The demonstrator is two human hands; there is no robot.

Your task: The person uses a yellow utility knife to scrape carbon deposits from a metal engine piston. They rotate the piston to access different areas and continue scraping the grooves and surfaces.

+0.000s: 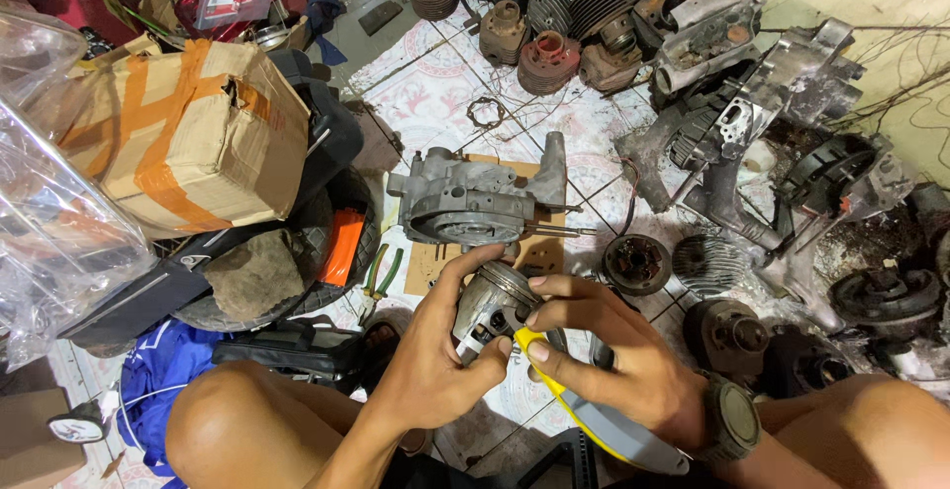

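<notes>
**Two hands on a piston, above a floor full of engine parts**

At the far left there is a clear plastic bag (45, 202), and next to it a cardboard box (188, 133) closed with orange tape. The box rests on dark things, among them a black tyre (327, 251) with a grey stone-like lump (255, 273) lying on it. Lower left, a blue cloth (163, 380) lies on the tiled floor (435, 93), just beside the person's bare knee.

In the middle, the left hand (435, 360) holds a grey metal piston (490, 301) from the left side; the fingers are wrapped around its skirt and the thumb reaches up over the top edge. So this grip is clamped on the piston. The piston is in the air above the floor, between both hands, near the lower middle of the view and a little in front of a grey engine crankcase (475, 202), which sits on a piece of brown cardboard (539, 251).

The right hand (614, 350) touches the piston from the right with its fingertips, and it is closed around a tool with a yellow and grey handle (594, 425). The tip of the tool is near the bottom of the piston; I cannot tell exactly where it touches. A dark watch (732, 415) is on the right wrist.

To the right and at the top, many old parts lie on the floor: finned cylinders (544, 58), metal casings (792, 83) and round dark parts (886, 296).
</notes>
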